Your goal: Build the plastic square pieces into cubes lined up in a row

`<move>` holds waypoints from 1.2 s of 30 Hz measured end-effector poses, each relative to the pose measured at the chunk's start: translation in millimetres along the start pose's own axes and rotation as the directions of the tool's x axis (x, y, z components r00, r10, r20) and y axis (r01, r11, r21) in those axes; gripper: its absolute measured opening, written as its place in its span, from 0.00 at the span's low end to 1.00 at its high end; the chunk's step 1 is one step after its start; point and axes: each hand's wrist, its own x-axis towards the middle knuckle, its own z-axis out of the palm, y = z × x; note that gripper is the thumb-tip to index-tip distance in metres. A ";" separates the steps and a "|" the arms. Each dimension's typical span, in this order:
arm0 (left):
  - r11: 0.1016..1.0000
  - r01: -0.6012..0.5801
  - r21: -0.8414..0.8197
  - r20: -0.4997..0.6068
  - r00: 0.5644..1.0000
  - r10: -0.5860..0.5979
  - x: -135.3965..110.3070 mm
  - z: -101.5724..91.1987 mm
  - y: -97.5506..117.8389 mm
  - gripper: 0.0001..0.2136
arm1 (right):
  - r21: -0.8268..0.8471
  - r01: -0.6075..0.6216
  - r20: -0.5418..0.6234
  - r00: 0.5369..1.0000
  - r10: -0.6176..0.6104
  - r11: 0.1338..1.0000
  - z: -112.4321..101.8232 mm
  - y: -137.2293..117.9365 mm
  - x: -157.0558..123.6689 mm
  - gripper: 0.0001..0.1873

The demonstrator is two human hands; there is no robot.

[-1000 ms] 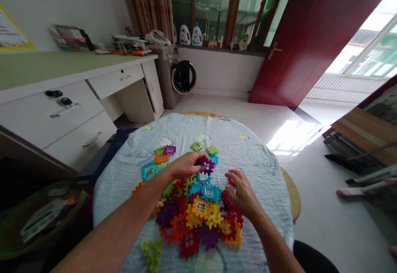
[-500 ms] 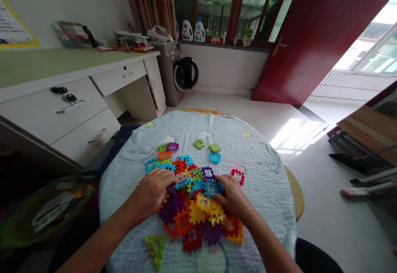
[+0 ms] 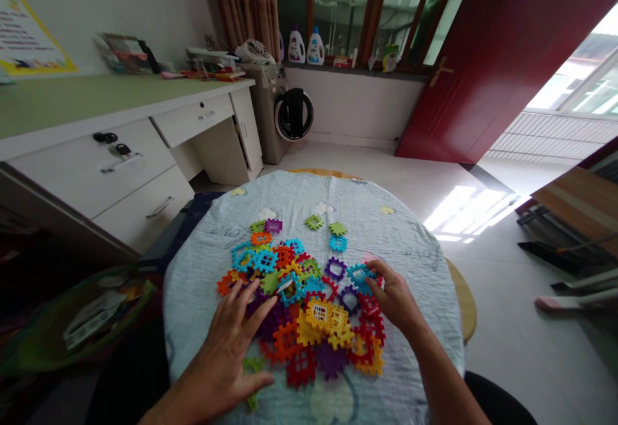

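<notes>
A heap of colourful plastic interlocking building pieces with toothed edges lies on the round table. My left hand [image 3: 230, 338] is open, fingers spread over the heap's left side and thumb above a green piece [image 3: 253, 366]. A blue building piece with a window [image 3: 360, 273] is pinched between the thumb and fingers of my right hand [image 3: 394, 293], at the heap's right edge. Yellow window pieces [image 3: 319, 312] lie on top in the middle. Near my left fingertips is another blue piece [image 3: 290, 288]. The red piece under my right hand is mostly covered.
A light blue cloth [image 3: 415, 232] covers the table. Green pieces [image 3: 314, 222] lie apart toward the far side. At the left, a green bag [image 3: 125, 309] stands below a white desk [image 3: 183, 122]. A stool [image 3: 462, 296] shows past the table's right edge.
My left hand has drawn back toward me and spread its fingers, leaving a blue piece on the heap. My right hand has moved right with a blue window piece.
</notes>
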 end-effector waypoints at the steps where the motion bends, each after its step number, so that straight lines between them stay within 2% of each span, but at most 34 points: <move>1: 0.999 0.034 0.010 -0.012 0.999 -0.033 -8.5 7.3 0.8 0.51 | 0.001 0.003 -0.021 1.000 -0.003 1.000 -0.5 0.1 0.5 0.07; 4: 0.995 0.098 0.027 -0.039 0.995 -0.097 -24.1 27.3 2.2 0.53 | 0.011 0.055 -0.070 0.996 -0.054 0.998 2.0 -6.0 1.7 0.03; 7: 0.995 0.094 0.043 -0.070 0.993 -0.091 -21.7 41.1 3.1 0.47 | 0.041 0.144 -0.093 0.986 -0.140 0.989 7.1 -20.8 -1.4 0.02; 12: 0.995 0.092 0.021 -0.080 0.993 -0.091 10.7 53.7 3.0 0.39 | 0.198 0.251 0.000 0.967 -0.256 0.948 26.1 -55.2 -21.7 0.04; 16: 0.997 0.074 -0.024 -0.103 0.992 -0.076 39.4 56.5 4.1 0.33 | 0.233 0.365 -0.018 0.928 -0.372 0.901 51.2 -76.4 -37.4 0.08; 20: 0.991 0.067 -0.113 -0.041 0.997 -0.072 51.6 40.5 4.6 0.34 | 0.155 0.455 0.008 0.887 -0.461 0.877 68.9 -85.7 -41.1 0.14; 23: 0.983 0.021 -0.180 0.099 0.995 -0.003 53.6 11.2 -3.8 0.35 | 0.053 0.495 0.126 0.858 -0.498 0.867 72.6 -87.6 -40.6 0.19; 25: 0.976 0.006 -0.219 0.155 0.987 0.028 59.6 -11.5 -14.8 0.31 | 0.014 0.509 0.195 0.843 -0.502 0.861 71.4 -88.4 -40.3 0.21; 28: 0.970 0.051 -0.237 0.084 0.996 -0.032 86.0 -35.2 -37.4 0.19 | -0.002 0.504 0.219 0.843 -0.491 0.864 67.1 -90.7 -39.8 0.19; 30: 0.972 0.105 -0.212 -0.026 0.993 -0.113 114.6 -37.6 -55.3 0.16 | -0.006 0.504 0.201 0.846 -0.493 0.863 64.0 -92.1 -39.7 0.18; 32: 0.963 0.204 -0.175 -0.102 0.969 -0.224 146.4 -29.3 -74.1 0.19 | -0.010 0.502 0.183 0.851 -0.492 0.865 61.3 -90.4 -39.7 0.17; 33: 0.950 0.268 -0.162 -0.106 0.952 -0.286 161.6 -22.4 -83.1 0.23 | -0.016 0.492 0.169 0.859 -0.483 0.870 60.1 -87.3 -39.5 0.16; 35: 0.914 0.372 -0.162 -0.043 0.923 -0.383 186.9 -6.7 -98.3 0.25 | -0.051 0.440 0.117 0.894 -0.432 0.897 57.6 -74.6 -37.7 0.15; 36: 0.905 0.384 -0.182 0.015 0.921 -0.388 196.3 0.9 -103.7 0.25 | -0.083 0.389 0.071 0.921 -0.383 0.918 56.2 -64.8 -35.6 0.14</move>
